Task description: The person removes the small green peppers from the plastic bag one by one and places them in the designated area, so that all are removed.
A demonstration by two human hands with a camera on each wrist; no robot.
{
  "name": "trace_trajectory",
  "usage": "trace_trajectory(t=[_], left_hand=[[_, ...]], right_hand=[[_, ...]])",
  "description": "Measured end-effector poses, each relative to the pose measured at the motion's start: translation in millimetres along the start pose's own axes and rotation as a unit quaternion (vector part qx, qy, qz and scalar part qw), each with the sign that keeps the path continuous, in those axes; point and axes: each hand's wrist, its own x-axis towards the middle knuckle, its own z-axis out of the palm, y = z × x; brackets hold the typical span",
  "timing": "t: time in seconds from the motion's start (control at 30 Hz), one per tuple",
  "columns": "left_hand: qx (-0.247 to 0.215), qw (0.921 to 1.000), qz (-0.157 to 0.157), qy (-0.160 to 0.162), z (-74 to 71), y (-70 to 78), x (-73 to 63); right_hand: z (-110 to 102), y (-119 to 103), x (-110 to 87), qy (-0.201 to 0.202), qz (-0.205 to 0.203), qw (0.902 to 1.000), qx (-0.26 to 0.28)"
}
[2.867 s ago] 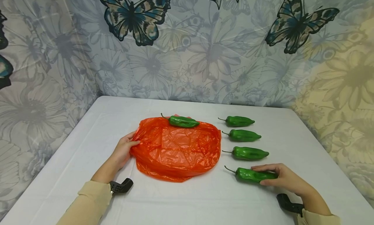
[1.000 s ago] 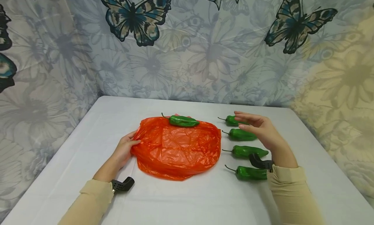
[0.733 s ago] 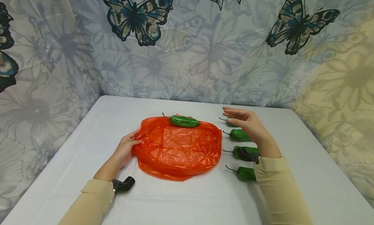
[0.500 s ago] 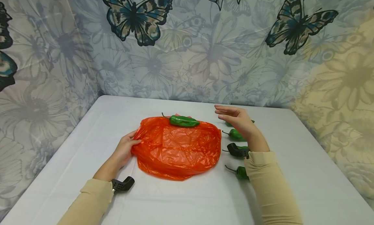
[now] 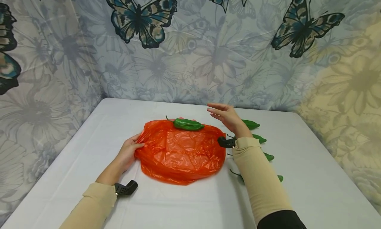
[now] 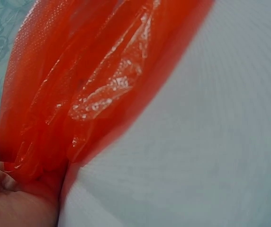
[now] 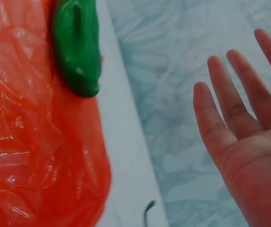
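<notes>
A crinkled orange-red plastic bag (image 5: 181, 153) lies spread on the white table. My left hand (image 5: 127, 153) grips its left edge between thumb and fingers; in the left wrist view the film (image 6: 74, 80) bunches up at that hand (image 6: 22, 203). One green chili pepper (image 5: 188, 124) rests on the bag's far edge, its stem to the left. To the right of that pepper, my right hand (image 5: 229, 119) is held in the air with nothing in it. The right wrist view shows its fingers straight and spread (image 7: 242, 116), apart from the pepper (image 7: 76, 52).
Several more green peppers, such as the farthest (image 5: 250, 124) and the nearest (image 5: 280, 178), lie in a column right of the bag, partly hidden by my right forearm (image 5: 260, 176). A floral butterfly-print cloth (image 5: 190, 63) hangs behind the table (image 5: 166, 209).
My right hand has left the nearest pepper on the right, travelled away over the column and then leftward toward the pepper on the bag. The left hand and bag hold nearly still.
</notes>
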Motion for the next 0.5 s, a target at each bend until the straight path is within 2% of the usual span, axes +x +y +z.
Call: trace_trajectory(t=[0.33,0.5], left_hand=[[-0.006,1.0000,0.004,0.003,-0.6,0.1,-0.7],[-0.001,1.0000,0.004,0.005,1.2,0.8,0.1]], right_hand=[[14.0,23.2,15.9,0.004,0.016,0.9997,0.018],[23.4,34.8,22.3,0.008,0.033,0.9990,-0.028]])
